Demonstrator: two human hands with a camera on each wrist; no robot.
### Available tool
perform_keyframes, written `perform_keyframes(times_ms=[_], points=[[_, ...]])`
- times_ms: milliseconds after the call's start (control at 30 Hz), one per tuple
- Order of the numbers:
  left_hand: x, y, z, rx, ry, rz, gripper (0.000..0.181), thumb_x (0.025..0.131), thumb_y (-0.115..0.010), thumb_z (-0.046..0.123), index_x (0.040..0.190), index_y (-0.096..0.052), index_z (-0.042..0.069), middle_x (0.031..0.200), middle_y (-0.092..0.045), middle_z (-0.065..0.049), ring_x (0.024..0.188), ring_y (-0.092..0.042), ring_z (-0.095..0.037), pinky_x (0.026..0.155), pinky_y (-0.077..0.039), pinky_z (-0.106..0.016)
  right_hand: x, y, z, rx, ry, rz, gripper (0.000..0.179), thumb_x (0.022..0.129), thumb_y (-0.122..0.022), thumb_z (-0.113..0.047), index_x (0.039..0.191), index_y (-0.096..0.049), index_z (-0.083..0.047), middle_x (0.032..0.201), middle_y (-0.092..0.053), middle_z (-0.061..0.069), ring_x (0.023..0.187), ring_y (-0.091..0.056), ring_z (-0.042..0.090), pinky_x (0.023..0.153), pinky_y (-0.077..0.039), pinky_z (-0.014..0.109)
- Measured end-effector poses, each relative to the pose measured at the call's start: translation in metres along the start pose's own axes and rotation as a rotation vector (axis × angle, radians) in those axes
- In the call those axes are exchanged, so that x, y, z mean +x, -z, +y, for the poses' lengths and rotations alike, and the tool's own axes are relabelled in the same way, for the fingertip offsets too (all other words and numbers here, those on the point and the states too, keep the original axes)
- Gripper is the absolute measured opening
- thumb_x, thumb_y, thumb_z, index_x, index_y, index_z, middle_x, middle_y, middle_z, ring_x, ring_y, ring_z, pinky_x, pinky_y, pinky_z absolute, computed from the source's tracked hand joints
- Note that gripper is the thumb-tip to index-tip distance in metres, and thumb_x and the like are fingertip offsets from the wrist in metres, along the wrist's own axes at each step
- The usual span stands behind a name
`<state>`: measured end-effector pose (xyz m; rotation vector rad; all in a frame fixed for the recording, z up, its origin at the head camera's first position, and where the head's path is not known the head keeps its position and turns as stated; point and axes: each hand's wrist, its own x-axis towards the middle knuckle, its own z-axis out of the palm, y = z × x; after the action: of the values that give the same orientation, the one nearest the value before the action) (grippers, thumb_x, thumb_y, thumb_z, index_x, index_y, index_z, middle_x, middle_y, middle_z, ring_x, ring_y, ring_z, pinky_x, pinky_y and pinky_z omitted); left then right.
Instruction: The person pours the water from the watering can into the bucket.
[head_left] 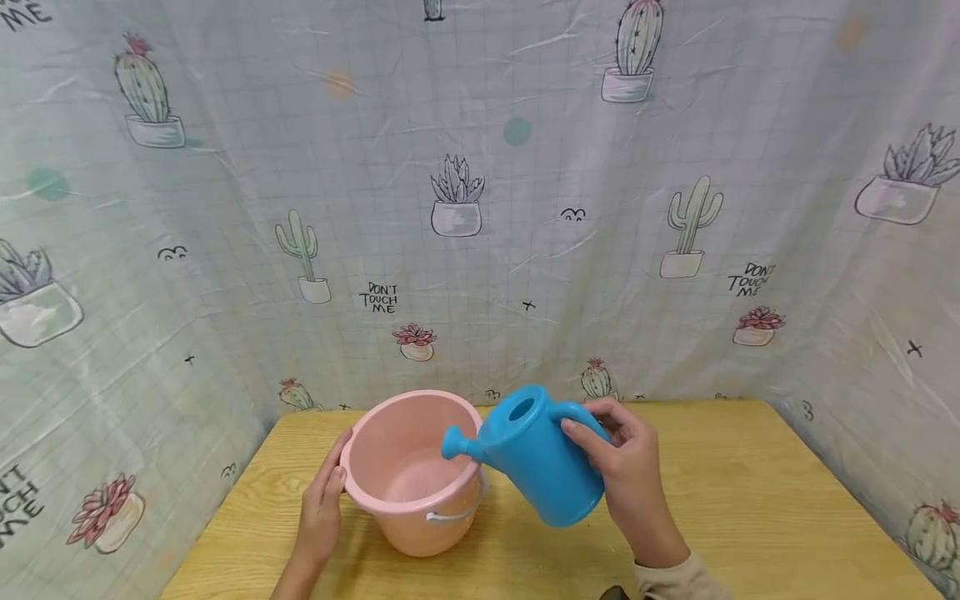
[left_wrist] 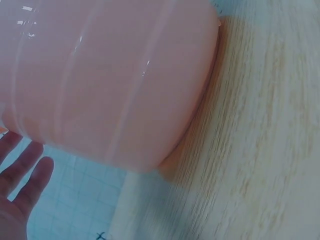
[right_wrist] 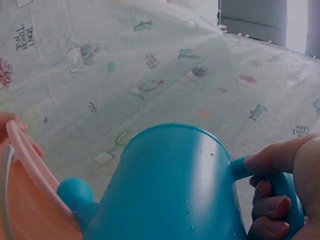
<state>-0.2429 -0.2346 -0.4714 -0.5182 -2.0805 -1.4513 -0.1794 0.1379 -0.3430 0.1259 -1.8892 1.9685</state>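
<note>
A blue watering can (head_left: 543, 458) is tilted to the left above the table, its spout head (head_left: 453, 443) over the near right rim of a pink bucket (head_left: 423, 533). My right hand (head_left: 630, 458) grips the can's handle (right_wrist: 285, 195), fingers curled round it and thumb on top. Drops cling to the can's side in the right wrist view. Upright on the table, the bucket has its white bail handle (head_left: 455, 517) hanging down in front. My left hand (head_left: 322, 504) rests against the bucket's left side at the rim; its fingers look nearly straight in the left wrist view.
The wooden table (head_left: 720, 492) extends to the right of the can. Behind it and at both sides hangs a curtain (head_left: 517, 250) printed with potted cacti. A dark object (head_left: 615, 593) shows at the bottom edge, too little of it to identify.
</note>
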Motion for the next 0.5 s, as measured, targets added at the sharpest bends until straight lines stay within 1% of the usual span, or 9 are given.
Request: perform_keyframes(times_ms=[233,333,500], points=[[-0.0032,-0.0006,0.0009,-0.038,0.048,-0.006,0.047,0.103,-0.030,0.004,0.149,-0.036,0.007,0.152,-0.039,-0.015,0.133,-0.041,0.007,0.102,-0.037,-0.007,-0.0002,-0.0009,-0.0029,-0.017,-0.002,-0.004,0.022,0.085,-0.073,-0.011,0.100,-0.063,0.002,0.089,-0.064,0.000,0.077,-0.058,0.014,0.073,-0.051,0.029],[-0.0032,-0.0021,0.0013,-0.025,0.066,-0.001,0.047,0.104,-0.030,0.006,0.150,-0.037,0.009,0.152,-0.039,-0.014,0.132,-0.040,0.009,0.101,-0.036,-0.006,-0.0001,-0.0007,-0.0027,-0.017,-0.013,0.002,0.021,0.085,-0.073,-0.011,0.100,-0.064,0.002,0.089,-0.065,-0.001,0.077,-0.059,0.014,0.073,-0.052,0.029],[-0.0041,-0.0022,0.0027,0.010,0.065,0.020,0.046,0.104,-0.029,0.007,0.149,-0.038,0.012,0.151,-0.042,-0.013,0.130,-0.042,0.009,0.099,-0.037,-0.005,-0.0009,-0.0010,-0.0019,-0.020,-0.026,-0.003,0.022,0.085,-0.073,-0.013,0.100,-0.064,0.001,0.092,-0.066,0.000,0.080,-0.061,0.015,0.076,-0.053,0.030]])
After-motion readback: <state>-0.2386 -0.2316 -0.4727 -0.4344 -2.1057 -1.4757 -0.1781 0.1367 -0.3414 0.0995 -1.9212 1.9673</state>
